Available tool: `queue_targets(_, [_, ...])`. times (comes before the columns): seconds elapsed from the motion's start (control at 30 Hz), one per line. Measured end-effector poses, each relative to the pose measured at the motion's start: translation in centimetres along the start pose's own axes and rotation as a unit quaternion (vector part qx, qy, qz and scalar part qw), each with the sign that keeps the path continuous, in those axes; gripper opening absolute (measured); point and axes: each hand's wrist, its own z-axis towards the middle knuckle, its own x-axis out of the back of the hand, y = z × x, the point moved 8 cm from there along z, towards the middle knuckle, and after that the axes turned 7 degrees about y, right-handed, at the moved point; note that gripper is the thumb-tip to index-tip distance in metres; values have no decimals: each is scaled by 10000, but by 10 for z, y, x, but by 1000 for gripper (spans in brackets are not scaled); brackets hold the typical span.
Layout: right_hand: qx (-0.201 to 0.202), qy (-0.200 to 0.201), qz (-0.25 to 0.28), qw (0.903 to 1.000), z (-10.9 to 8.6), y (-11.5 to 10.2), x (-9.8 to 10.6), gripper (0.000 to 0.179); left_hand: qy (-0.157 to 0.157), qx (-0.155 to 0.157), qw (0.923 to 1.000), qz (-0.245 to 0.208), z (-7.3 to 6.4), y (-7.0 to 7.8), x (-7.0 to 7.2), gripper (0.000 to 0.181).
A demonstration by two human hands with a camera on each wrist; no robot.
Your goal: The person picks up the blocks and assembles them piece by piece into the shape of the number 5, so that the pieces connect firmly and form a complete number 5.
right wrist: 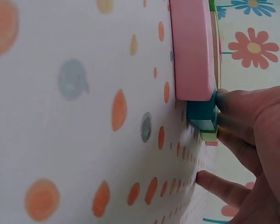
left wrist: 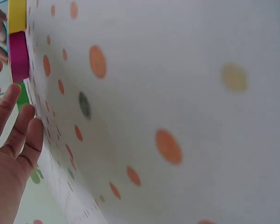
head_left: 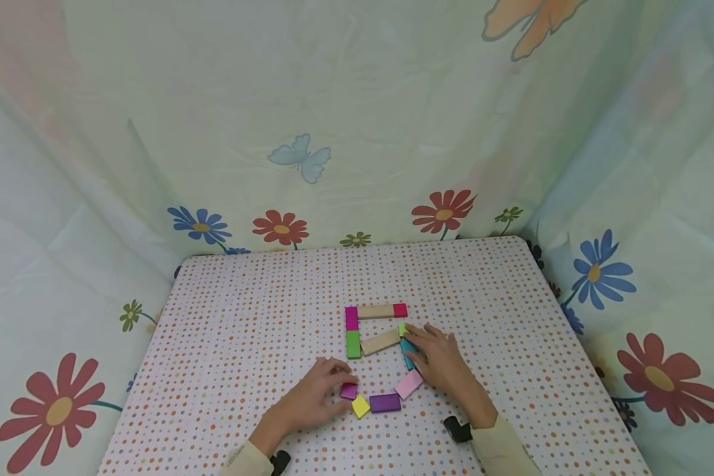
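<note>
Flat coloured blocks lie in a loop on the dotted table [head_left: 250, 317]: magenta [head_left: 351, 318], wood [head_left: 376, 311], red [head_left: 400, 310], green [head_left: 354, 344], a slanted wood block [head_left: 381, 342], pink [head_left: 408, 384], purple [head_left: 385, 402] and yellow [head_left: 360, 406]. My left hand [head_left: 318, 396] rests on the cloth with its fingertips at a small magenta block [head_left: 349, 391], which the left wrist view shows [left wrist: 19, 56] beside straight fingers [left wrist: 18, 126]. My right hand [head_left: 443, 360] presses its fingertips against the side of the teal block [head_left: 407, 350] and the small light green block [head_left: 402, 329]. The right wrist view shows teal [right wrist: 203, 114] under pink [right wrist: 191, 46].
A floral cloth backdrop [head_left: 333, 132] closes in the table at the back and on both sides. The table's rounded far corners and its left and right edges are in view. Dark wrist straps [head_left: 458, 430] sit on both of my forearms.
</note>
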Motion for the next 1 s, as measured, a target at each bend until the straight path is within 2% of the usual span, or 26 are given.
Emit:
queue_targets(0.2, [90, -48, -187, 9998, 1, 1, 2, 45, 187, 188, 9996, -70, -1, -6, 4, 36])
queue_targets(0.37, [131, -28, -355, 9993, 4, -1, 2, 42, 375, 145, 9992, -43, -1, -9, 2, 32])
queue_targets(0.73, [375, 313, -718, 9962, 14, -9, 10, 24, 489, 174, 9985, -171, 0, -6, 3, 29])
queue_targets(0.87, [353, 368, -598, 9969, 15, -8, 8, 22, 849, 107, 9963, -55, 1, -5, 11, 28])
queue_targets(1.0, [286, 449, -191, 9984, 13, -5, 7, 23, 1417, 158, 9896, 191, 6, -6, 31, 25])
